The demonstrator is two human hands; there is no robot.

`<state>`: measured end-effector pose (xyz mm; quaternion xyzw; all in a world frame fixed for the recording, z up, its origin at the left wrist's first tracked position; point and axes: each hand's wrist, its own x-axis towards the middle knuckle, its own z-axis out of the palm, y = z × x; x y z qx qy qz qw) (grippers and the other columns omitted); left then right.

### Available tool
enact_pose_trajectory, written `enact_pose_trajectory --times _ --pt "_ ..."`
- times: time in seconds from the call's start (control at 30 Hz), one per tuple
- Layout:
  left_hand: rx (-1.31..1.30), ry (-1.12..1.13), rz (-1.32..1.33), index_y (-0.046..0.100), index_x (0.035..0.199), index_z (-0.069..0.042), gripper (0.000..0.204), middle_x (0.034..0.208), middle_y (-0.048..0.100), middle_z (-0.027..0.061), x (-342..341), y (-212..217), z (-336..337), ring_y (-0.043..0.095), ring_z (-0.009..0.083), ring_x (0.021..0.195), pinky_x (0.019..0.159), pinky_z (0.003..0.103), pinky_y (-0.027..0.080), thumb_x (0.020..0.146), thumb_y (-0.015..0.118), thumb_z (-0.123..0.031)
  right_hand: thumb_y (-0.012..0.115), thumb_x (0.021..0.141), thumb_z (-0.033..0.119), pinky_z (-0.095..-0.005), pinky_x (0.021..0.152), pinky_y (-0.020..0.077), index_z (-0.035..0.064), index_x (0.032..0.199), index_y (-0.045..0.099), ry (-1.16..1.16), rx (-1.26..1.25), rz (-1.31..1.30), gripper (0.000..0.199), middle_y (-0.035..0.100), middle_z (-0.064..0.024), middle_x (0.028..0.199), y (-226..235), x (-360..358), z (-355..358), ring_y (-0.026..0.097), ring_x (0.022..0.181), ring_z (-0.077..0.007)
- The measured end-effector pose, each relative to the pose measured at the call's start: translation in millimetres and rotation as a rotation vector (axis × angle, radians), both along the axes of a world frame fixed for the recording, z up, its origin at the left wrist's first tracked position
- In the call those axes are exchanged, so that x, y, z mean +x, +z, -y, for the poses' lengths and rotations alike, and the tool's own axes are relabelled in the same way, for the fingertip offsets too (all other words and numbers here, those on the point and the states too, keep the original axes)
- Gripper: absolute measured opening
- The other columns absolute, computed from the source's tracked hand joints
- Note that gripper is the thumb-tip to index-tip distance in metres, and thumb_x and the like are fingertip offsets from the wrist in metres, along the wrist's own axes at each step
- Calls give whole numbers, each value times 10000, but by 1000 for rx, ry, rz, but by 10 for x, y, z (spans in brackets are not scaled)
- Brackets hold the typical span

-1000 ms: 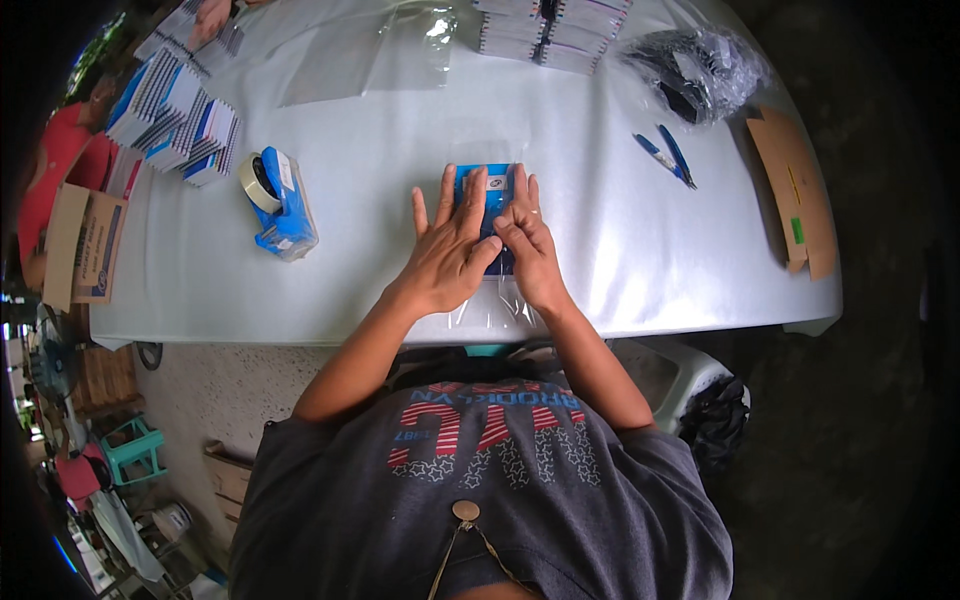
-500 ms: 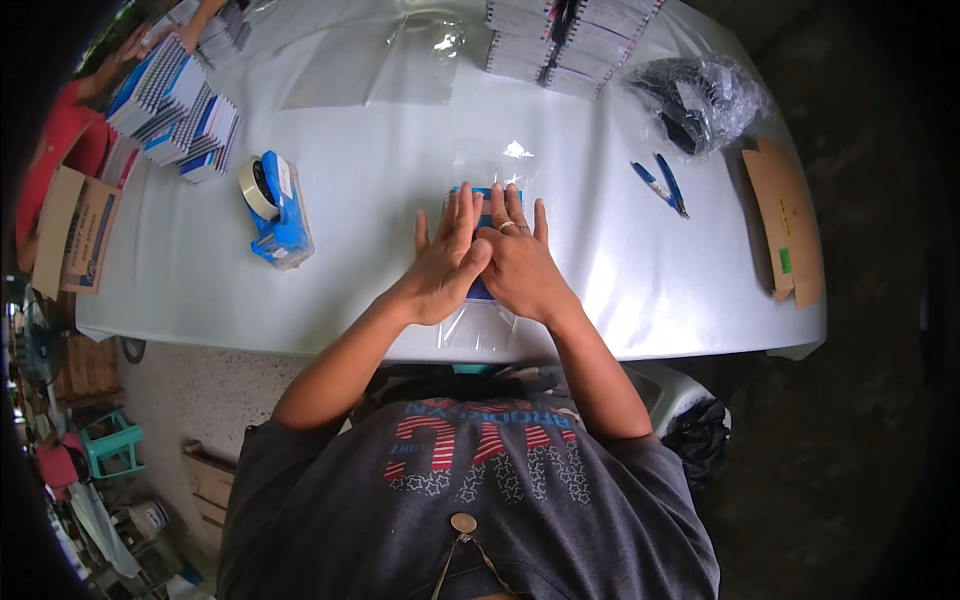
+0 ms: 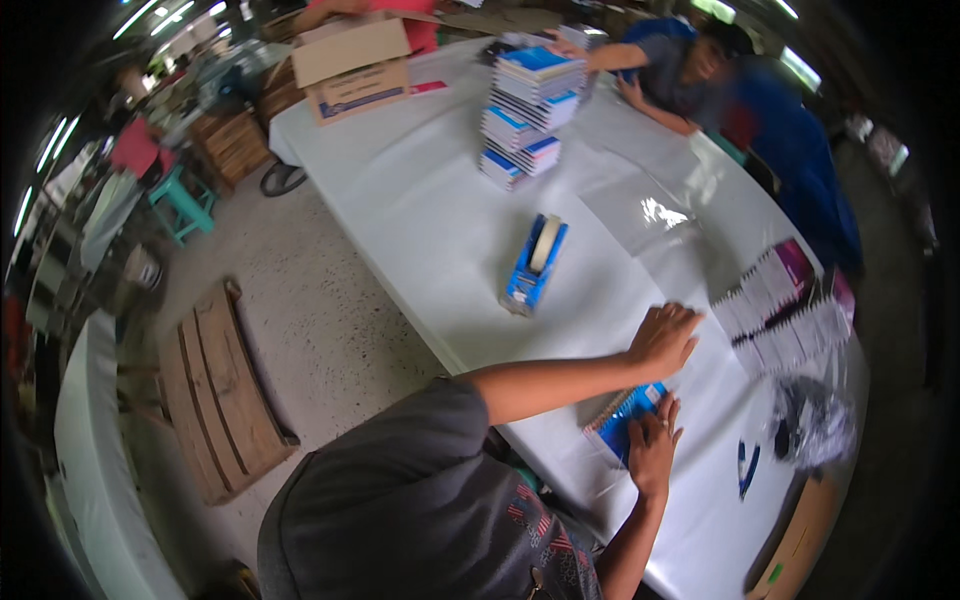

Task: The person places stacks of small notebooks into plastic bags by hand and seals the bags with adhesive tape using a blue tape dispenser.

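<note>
A blue spiral-bound notebook lies on the white-covered table in front of me, with clear plastic film around it. My right hand rests on its cover, fingers spread, gripping nothing. Just beyond the notebook's far edge, my left hand is raised with its fingers loosely extended and nothing visible in them. A blue tape dispenser with a pale roll stands farther to the left on the table.
Stacked spiral notebooks stand at the far side, where a co-worker reaches over. A cardboard box sits far left. Clear plastic sheets, more notebooks, a crumpled plastic bag, blue pen-like tools and folded cardboard lie rightward.
My view has swung left, bringing in the floor and co-workers. My left hand has lifted away from the notebook, while the right stays on it.
</note>
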<state>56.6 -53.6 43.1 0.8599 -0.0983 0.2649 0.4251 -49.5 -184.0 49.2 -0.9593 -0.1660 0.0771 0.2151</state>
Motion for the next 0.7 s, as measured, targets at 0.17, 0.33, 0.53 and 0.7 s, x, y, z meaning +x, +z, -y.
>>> enact_pose_trajectory --times 0.17,0.33,0.53,0.7 --pt "374 -147 -188 450 1279 11 462 1429 330 157 -908 -238 -217 246 366 1344 1006 506 289 860 538 -163 494 870 179 -608 1083 80 -7 947 606 14 -26 -47 231 151 -272 1487 37 7 -14 76 1400 -410" --pt "491 -255 -359 346 1381 -2 491 1517 179 133 -1026 -264 -203 55 342 1418 1102 523 135 946 399 -223 477 884 165 -566 1103 27 -8 947 597 58 93 -60 220 140 -275 1488 -53 38 65 47 1406 -401" --pt "515 -326 -341 314 1400 14 559 1522 175 124 -974 -279 -116 34 317 1424 1120 529 48 884 432 -165 435 898 136 -515 1101 -96 -30 997 558 87 388 -22 230 126 -258 1497 -189 53 173 -4 1414 -378" --pt "548 -332 -331 304 1404 16 590 1519 179 133 -982 -333 -88 45 321 1423 1118 534 52 860 448 -163 420 895 133 -488 1116 -65 -32 1124 548 251 297 -70 310 130 -244 1503 -97 112 159 -12 1418 -362"
